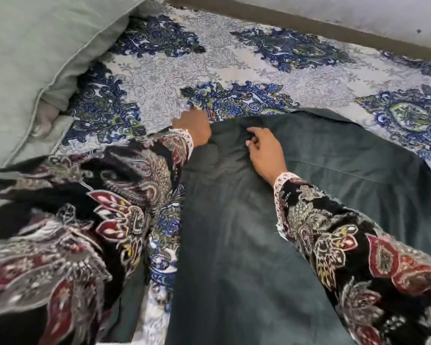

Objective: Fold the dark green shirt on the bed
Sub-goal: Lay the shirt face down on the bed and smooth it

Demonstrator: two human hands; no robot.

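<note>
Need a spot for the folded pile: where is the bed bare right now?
Free: the blue-patterned bedspread between the grey-green pillow, the far bed edge and the dark green shirt. Crowded: the near half, under the shirt, left hand and right hand.

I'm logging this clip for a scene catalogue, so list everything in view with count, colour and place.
dark green shirt: one, dark green, spread on the bed from centre to lower right.
bedsheet: one, pale grey with blue floral medallions, covering the bed under the shirt.
pillow: one, pale green, upper left on the bed.
wall: one, off-white, along the top right behind the bed.
sleeves: two, black with red and white paisley and lace cuffs, lower left and lower right.
left hand: one, at the shirt's far left edge, fingers hidden.
right hand: one, resting on the shirt near its far edge, fingers loosely curled.
</note>
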